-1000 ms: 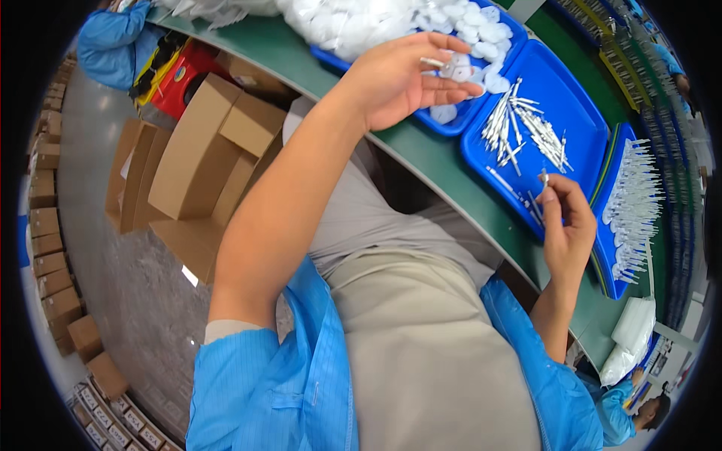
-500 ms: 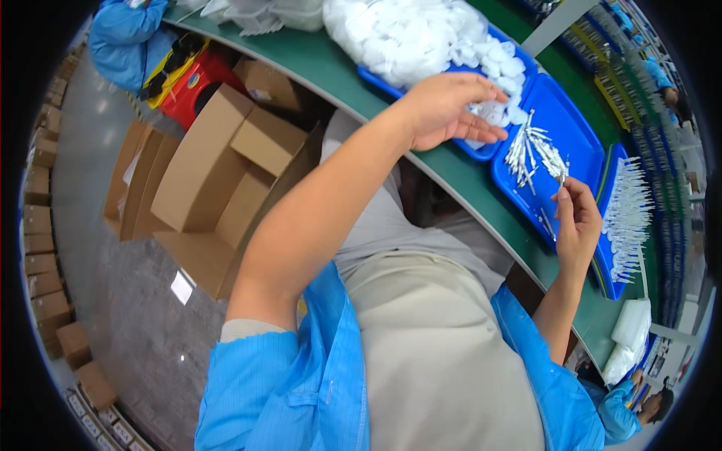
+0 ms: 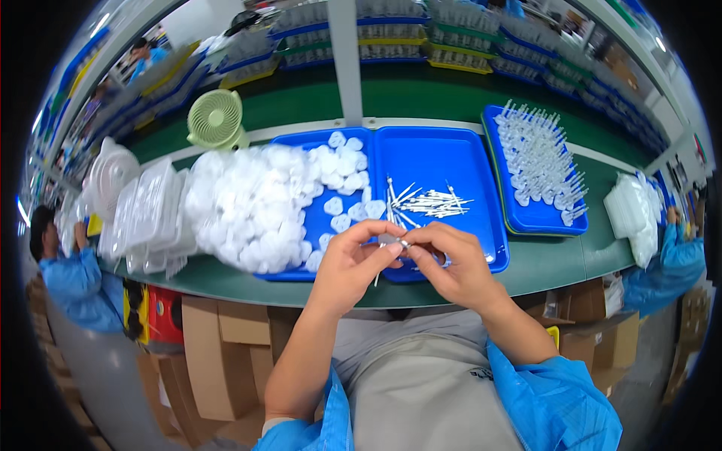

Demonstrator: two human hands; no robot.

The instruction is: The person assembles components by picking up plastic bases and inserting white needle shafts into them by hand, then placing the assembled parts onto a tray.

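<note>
My left hand [image 3: 342,267] pinches a small white lobed plastic piece [image 3: 389,239] between thumb and fingers. Touching it, my right hand [image 3: 459,269] has its fingertips closed on a thin white rod, mostly hidden, with a shiny bit showing at the fingertips. Both hands meet above the front edge of the middle blue tray [image 3: 429,154], where a loose pile of thin white rods [image 3: 432,203] lies. Left of it, another blue tray [image 3: 316,219] carries scattered white lobed pieces [image 3: 342,169] and a big heap of them in a clear bag [image 3: 248,207].
On the right stands a blue tray [image 3: 553,219] with rows of upright assembled pieces [image 3: 538,161]. White plastic packs [image 3: 635,218] lie beyond it. Clear containers [image 3: 143,214] and a green fan [image 3: 216,120] stand at the left. Cardboard boxes [image 3: 207,353] sit below the green table. Co-workers sit on either side.
My head view has swung round to face the table squarely. My left hand, open over the lobed pieces before, now holds one. My right hand has brought its rod against it.
</note>
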